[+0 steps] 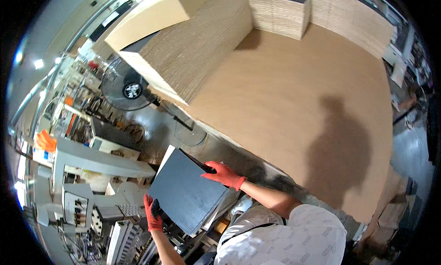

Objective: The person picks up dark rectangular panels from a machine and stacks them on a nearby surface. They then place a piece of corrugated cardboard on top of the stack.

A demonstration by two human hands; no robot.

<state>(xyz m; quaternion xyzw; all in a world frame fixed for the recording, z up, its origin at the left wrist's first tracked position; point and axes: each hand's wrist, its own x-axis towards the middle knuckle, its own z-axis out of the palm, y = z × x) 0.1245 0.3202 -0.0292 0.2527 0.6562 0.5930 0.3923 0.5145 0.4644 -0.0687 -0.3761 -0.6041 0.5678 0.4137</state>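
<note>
Boards (186, 193), dark grey, flat, stacked as a thin bundle with pale undersides showing at the edges; held at about 7 o'clock in the view, tilted, one corner up toward 12. Left hand (152, 214), in an orange glove, closed on the bundle's lower-left edge, thumb over the dark face, taking the weight from below. Right hand (223, 174), also orange-gloved, closed over the upper-right corner, fingers on top, steadying the tilt; a grip at two opposite edges likely keeps the loose sheets square and stops them fanning. Forearms bare; white patterned shirt (294, 237) at 6 o'clock. Platform (294, 95), wide, brown, board-covered, filling the centre and 1 to 4 o'clock, its near edge just beyond the right hand, apart from the bundle; a body shadow lies on it at 3 o'clock. Cardboard stacks (202, 44), tan, tall, layered edges showing, ranged along the platform's far side from 11 to 1 o'clock. Fan (126, 85), round, caged, on a stand, at 10 o'clock beside the stacks. Machines (87, 173), white and grey, crowded at 8 to 9 o'clock, below the bundle's left edge.
</note>
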